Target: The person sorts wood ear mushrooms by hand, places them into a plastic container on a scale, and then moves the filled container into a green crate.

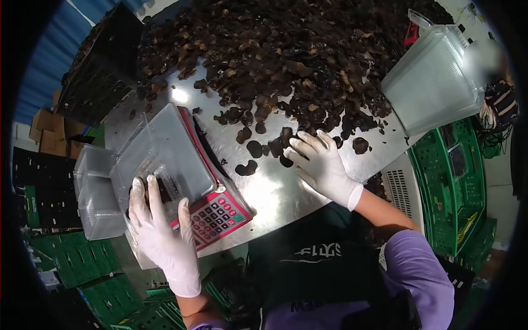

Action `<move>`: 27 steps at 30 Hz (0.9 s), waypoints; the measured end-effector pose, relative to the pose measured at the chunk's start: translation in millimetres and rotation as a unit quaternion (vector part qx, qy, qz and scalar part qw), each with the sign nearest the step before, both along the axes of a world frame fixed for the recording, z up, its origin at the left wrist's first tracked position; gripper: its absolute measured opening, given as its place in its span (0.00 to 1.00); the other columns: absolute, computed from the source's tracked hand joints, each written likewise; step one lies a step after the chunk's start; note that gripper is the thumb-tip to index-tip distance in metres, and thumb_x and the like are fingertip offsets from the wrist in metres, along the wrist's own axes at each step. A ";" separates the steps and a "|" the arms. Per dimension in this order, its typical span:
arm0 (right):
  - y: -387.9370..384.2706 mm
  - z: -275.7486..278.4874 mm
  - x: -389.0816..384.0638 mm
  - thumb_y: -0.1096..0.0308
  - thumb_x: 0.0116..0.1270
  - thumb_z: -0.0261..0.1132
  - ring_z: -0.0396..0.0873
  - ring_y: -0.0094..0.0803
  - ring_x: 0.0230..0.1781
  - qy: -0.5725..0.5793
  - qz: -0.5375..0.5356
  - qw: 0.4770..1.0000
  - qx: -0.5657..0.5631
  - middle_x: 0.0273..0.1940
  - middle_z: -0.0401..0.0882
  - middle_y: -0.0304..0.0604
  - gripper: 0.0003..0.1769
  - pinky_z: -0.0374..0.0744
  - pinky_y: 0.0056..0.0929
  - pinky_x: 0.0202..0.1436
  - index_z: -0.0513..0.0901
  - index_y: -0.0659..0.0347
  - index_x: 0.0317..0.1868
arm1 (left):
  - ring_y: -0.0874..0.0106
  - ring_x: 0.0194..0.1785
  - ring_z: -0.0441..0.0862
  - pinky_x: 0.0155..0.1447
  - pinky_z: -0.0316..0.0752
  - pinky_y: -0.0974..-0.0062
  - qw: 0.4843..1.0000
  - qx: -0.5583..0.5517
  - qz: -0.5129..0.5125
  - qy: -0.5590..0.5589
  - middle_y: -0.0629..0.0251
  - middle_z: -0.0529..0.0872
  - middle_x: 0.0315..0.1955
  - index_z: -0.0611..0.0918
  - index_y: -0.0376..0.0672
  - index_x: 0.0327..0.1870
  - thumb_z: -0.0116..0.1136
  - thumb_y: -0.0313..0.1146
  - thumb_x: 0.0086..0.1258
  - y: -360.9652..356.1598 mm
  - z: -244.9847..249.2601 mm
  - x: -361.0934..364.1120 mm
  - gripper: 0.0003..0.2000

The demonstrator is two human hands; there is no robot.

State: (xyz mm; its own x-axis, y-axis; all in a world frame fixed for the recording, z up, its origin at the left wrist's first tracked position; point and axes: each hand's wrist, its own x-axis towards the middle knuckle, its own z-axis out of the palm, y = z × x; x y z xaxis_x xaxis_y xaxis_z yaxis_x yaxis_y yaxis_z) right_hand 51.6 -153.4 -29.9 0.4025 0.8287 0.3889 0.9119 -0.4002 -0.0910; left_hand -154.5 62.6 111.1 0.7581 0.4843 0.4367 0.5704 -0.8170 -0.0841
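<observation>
My left hand (pixel 165 236), in a white glove, reaches over a clear plastic container (pixel 157 137) that lies open on a red-edged weighing scale (pixel 217 217). Its fingers are stretched and the thumb stands apart; dark pieces show beneath the fingers. My right hand (pixel 323 168), also gloved, rests with fingers extended at the near edge of a heap of dark brown wood ear mushrooms (pixel 264 49). Its fingertips touch a few loose pieces on the metal table (pixel 286 206). What lies under that palm is hidden.
Nested clear containers (pixel 99 192) stand left of the scale, and a taller stack of them (pixel 434 77) is at the right. A black crate (pixel 102 66) leans at the back left. Green crates (pixel 448 181) stand at the right, with more at the lower left.
</observation>
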 end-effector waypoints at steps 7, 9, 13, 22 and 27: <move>-24.1 10.8 14.7 0.68 0.57 0.67 0.78 0.38 0.56 0.223 0.007 0.973 0.058 0.52 0.82 0.41 0.18 0.69 0.40 0.63 0.85 0.55 0.50 | 0.53 0.59 0.80 0.61 0.77 0.62 0.968 -0.167 -0.185 0.039 0.50 0.80 0.58 0.77 0.37 0.62 0.61 0.24 0.65 -52.7 -39.7 46.3 0.22; -13.5 3.0 20.2 0.71 0.57 0.66 0.80 0.39 0.51 0.225 -0.040 0.962 0.150 0.49 0.83 0.41 0.15 0.73 0.37 0.56 0.85 0.57 0.47 | 0.53 0.60 0.79 0.57 0.81 0.64 0.967 -0.189 -0.149 0.088 0.46 0.77 0.62 0.73 0.34 0.65 0.58 0.26 0.67 -64.7 -88.7 67.4 0.24; 11.9 7.3 27.2 0.71 0.55 0.67 0.79 0.34 0.46 0.097 -0.052 0.979 0.172 0.46 0.82 0.36 0.18 0.71 0.33 0.46 0.84 0.56 0.48 | 0.51 0.57 0.79 0.49 0.84 0.67 0.982 -0.111 -0.055 0.144 0.47 0.75 0.62 0.64 0.30 0.70 0.49 0.25 0.69 -62.9 -131.8 99.3 0.27; 64.6 0.0 44.8 0.63 0.61 0.66 0.76 0.35 0.48 0.123 0.014 0.992 0.012 0.40 0.79 0.40 0.12 0.71 0.34 0.48 0.84 0.56 0.43 | 0.56 0.50 0.78 0.48 0.81 0.63 0.978 -0.195 -0.015 0.078 0.52 0.76 0.47 0.69 0.35 0.67 0.51 0.25 0.68 -67.8 -120.5 113.3 0.25; 64.0 6.9 28.8 0.52 0.59 0.69 0.74 0.37 0.46 0.124 0.018 0.992 -0.028 0.41 0.78 0.40 0.15 0.68 0.37 0.48 0.85 0.55 0.36 | 0.55 0.48 0.81 0.44 0.81 0.60 0.984 -0.164 -0.018 0.067 0.52 0.76 0.48 0.77 0.40 0.57 0.57 0.27 0.62 -56.6 -147.9 127.9 0.20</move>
